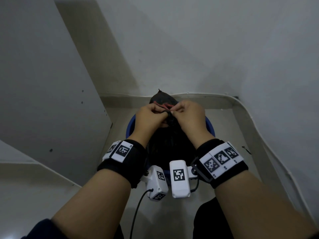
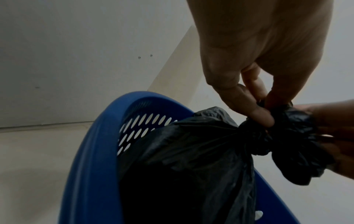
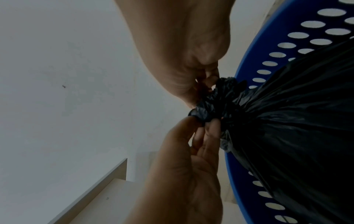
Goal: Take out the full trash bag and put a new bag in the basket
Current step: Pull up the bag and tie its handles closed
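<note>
A full black trash bag point(image 1: 170, 144) point(image 2: 191, 151) point(image 3: 287, 121) sits in a blue perforated basket point(image 1: 131, 125) point(image 2: 91, 151) point(image 3: 247, 65) on the floor in a corner. Its neck is gathered into a bunch above the basket. My left hand point(image 1: 164, 112) point(image 2: 266, 112) point(image 3: 203, 125) pinches that bunch from the left. My right hand point(image 1: 174, 109) point(image 3: 206, 81) pinches it from the right, close against the left. Red drawstrings point(image 1: 164, 106) show between the two hands. The bag's loose top point(image 1: 161, 98) pokes out beyond them.
White walls close in behind and to the right of the basket. A white panel point(image 1: 51, 83) with a low ledge point(image 1: 34, 169) stands on the left. A thin cable runs along the skirting point(image 1: 241, 104). My dark-clothed legs point(image 1: 212, 221) are in front of the basket.
</note>
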